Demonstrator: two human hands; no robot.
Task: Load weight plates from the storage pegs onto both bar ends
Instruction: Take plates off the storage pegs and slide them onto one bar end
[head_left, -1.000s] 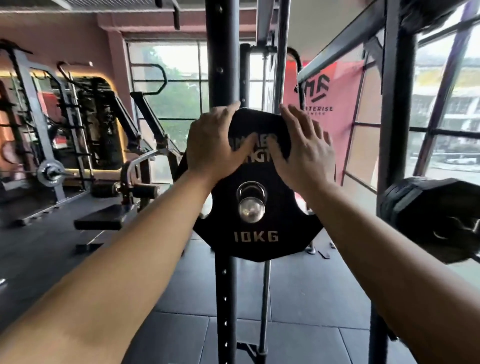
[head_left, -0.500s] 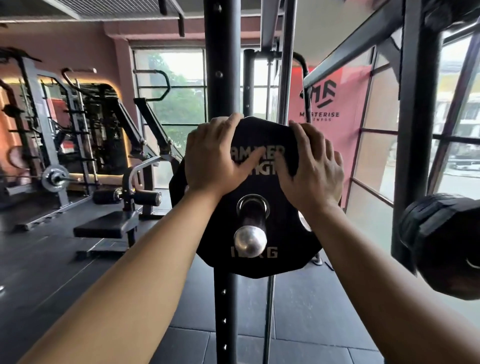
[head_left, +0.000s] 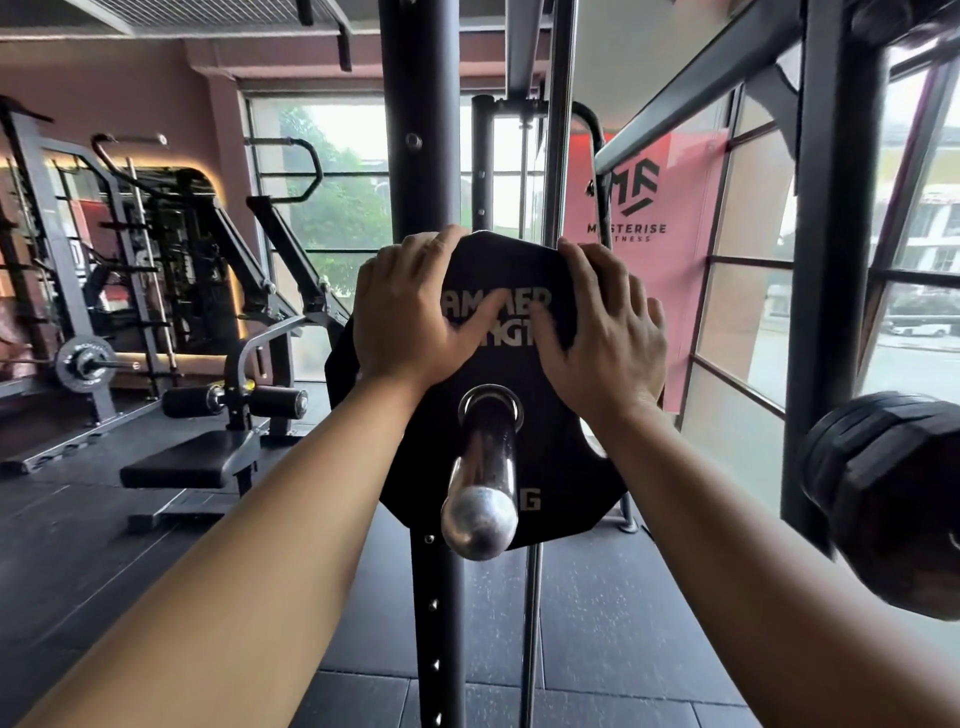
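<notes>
The weight plate (head_left: 421, 467) sits face-on, its storage peg (head_left: 485, 467) pointing at the camera. The left hand (head_left: 410, 312) grips the rim at 11 o'clock, the right hand (head_left: 602, 338) at 1.

The weight plate (head_left: 470, 374) sits on the storage peg (head_left: 480, 488), before the upright post (head_left: 415, 130).

Plate (head_left: 561, 452): black, upright, top edge gripped by my left hand (head_left: 410, 317) and right hand (head_left: 608, 338).
Peg (head_left: 483, 483): chrome, through its hole below my grip.
</notes>
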